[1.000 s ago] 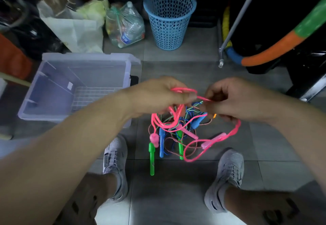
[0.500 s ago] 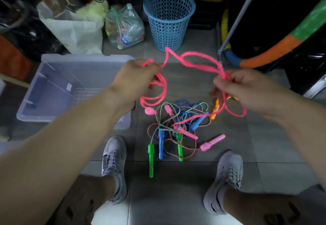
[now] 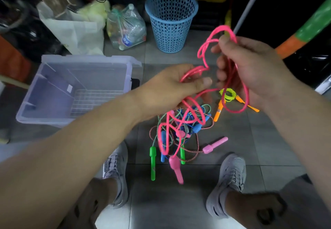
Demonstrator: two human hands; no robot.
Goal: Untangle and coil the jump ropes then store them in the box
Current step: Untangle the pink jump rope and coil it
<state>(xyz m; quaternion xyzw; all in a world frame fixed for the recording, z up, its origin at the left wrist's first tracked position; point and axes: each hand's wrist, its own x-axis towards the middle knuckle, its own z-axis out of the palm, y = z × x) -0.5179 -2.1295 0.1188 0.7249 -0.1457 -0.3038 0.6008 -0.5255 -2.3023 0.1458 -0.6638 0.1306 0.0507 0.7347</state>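
1. Nearest me, a pink handle [image 3: 176,167] dangles over the tangle [image 3: 195,119] on the floor.
2. The pink rope [image 3: 204,49] climbs from it, up and rightward: the left hand [image 3: 172,89] pinches one loop, and the right hand [image 3: 247,67], higher, clutches gathered loops.
3. The box [image 3: 86,59] lies open to the left, closer to the left hand.
4. A basket [image 3: 171,20] stands beyond.

Dim, motion-blurred, wide-angle edge distortion.
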